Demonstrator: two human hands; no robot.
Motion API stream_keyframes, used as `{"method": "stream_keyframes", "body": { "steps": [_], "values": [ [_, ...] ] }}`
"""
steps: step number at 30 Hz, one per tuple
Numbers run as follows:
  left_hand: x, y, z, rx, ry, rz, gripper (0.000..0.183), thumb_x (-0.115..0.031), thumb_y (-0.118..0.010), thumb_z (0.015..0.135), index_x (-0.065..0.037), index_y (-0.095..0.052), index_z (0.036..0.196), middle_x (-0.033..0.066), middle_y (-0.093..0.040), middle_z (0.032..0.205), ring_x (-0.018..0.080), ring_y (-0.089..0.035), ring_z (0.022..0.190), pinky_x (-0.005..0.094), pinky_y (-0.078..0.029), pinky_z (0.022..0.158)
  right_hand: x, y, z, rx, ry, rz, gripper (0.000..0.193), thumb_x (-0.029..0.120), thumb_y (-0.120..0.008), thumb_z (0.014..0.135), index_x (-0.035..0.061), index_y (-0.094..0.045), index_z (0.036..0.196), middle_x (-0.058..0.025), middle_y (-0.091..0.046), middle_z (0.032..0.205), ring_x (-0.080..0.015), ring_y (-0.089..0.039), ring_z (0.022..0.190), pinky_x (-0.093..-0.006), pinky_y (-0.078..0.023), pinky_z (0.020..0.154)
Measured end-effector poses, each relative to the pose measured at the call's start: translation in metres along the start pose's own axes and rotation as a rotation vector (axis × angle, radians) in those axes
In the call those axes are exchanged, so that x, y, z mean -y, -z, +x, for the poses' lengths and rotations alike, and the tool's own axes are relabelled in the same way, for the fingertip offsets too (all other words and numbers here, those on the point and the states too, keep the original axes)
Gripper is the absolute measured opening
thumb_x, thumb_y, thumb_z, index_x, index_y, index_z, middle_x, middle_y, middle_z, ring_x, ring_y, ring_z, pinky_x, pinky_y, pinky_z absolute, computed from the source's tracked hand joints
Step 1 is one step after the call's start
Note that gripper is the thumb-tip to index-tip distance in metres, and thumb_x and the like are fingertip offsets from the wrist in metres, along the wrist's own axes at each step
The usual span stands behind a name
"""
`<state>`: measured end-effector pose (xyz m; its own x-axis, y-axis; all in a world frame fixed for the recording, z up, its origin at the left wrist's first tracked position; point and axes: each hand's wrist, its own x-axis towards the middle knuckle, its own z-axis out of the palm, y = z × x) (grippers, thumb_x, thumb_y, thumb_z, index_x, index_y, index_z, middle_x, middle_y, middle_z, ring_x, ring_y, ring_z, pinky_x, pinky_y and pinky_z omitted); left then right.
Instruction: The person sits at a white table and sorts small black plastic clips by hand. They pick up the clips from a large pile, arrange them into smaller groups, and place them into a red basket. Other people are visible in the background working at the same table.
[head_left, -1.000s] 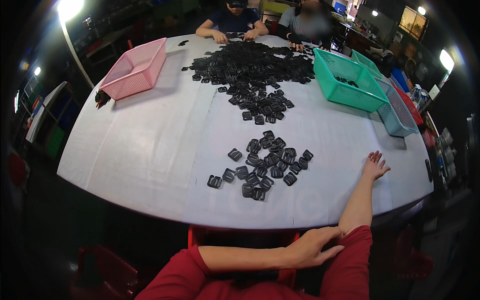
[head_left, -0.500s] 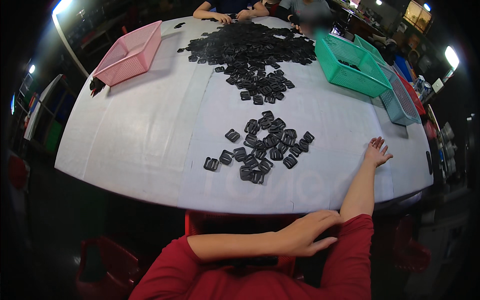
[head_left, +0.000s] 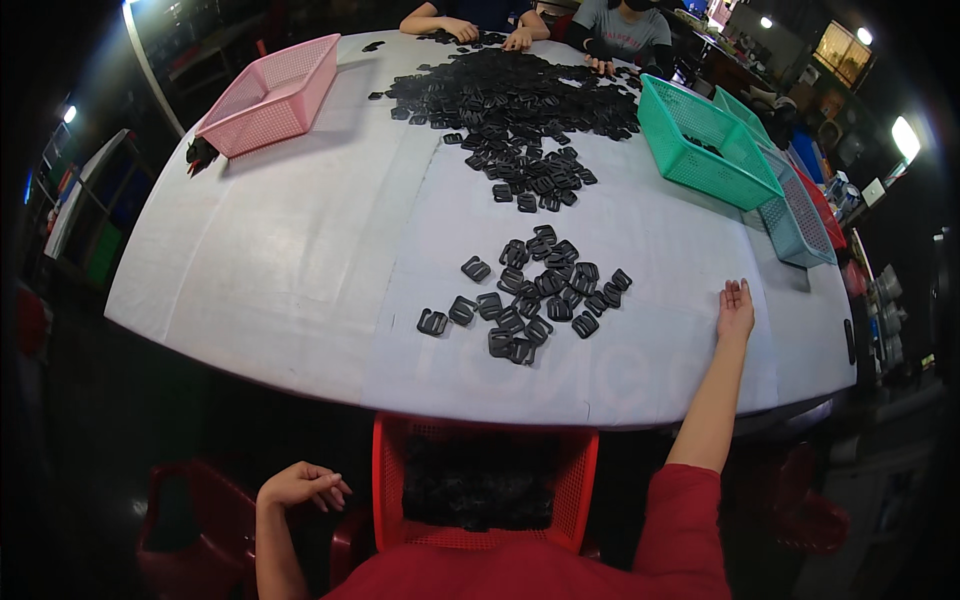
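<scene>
Off the table's near edge, left of a red plastic basket (head_left: 587,480), my left hand (head_left: 305,486) hangs with loosely bent fingers and nothing visible in it. My right hand (head_left: 736,312) rests palm up on the white tabletop at the right, fingers stretched out and holding nothing. Between the hands and the far side lies a loose group of black plastic buckles (head_left: 550,284). The red basket sits against my front below the table edge, with a dark mass inside that I cannot make out clearly.
A large heap of black buckles (head_left: 510,95) covers the far middle of the table (head_left: 270,260). A pink basket (head_left: 270,100) stands far left; a green basket (head_left: 705,140) and a grey-blue basket (head_left: 797,215) stand right. Two people work across the table.
My left hand has swung from my right upper arm out to the left, uncovering the red basket. My right hand has shifted slightly left on the table, its fingers closer together.
</scene>
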<state>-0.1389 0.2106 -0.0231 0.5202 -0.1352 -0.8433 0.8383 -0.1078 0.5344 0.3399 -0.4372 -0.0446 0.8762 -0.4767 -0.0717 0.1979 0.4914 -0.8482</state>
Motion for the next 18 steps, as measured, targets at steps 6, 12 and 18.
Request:
{"method": "stream_keyframes", "body": {
  "steps": [6,12,18],
  "values": [
    [0.074,-0.031,0.106,-0.333,-0.003,-0.174,0.038,0.002,-0.047,0.089,0.006,-0.055,0.126,0.0207,-0.065,0.114,0.0295,-0.067,0.100,0.0396,-0.056,0.083,-0.005,-0.043,-0.090,0.148,-0.087,-0.405,0.027,0.019,-0.058,0.095,0.0097,-0.061,0.121,0.0013,-0.061,0.102,-0.0114,-0.058,0.099,-0.0277,-0.042,0.092],
    [0.164,-0.035,0.197,-0.307,-0.032,-0.008,0.053,-0.029,-0.069,0.082,0.005,-0.060,0.123,0.0225,-0.064,0.117,0.0312,-0.061,0.111,0.0371,-0.048,0.094,-0.017,-0.064,-0.174,0.228,0.031,-0.589,0.023,0.011,-0.061,0.093,0.0028,-0.064,0.114,-0.0009,-0.062,0.106,-0.0105,-0.058,0.096,-0.0229,-0.043,0.087],
    [0.034,-0.027,0.061,-0.092,-0.038,0.193,0.031,-0.020,-0.060,0.093,0.004,-0.064,0.112,0.0159,-0.072,0.090,0.0210,-0.071,0.079,0.0322,-0.055,0.070,-0.035,-0.093,-0.239,0.365,0.300,-0.847,0.019,0.008,-0.060,0.092,0.0007,-0.066,0.109,-0.0038,-0.063,0.102,-0.0149,-0.060,0.097,-0.0286,-0.047,0.086]
  ]
}}
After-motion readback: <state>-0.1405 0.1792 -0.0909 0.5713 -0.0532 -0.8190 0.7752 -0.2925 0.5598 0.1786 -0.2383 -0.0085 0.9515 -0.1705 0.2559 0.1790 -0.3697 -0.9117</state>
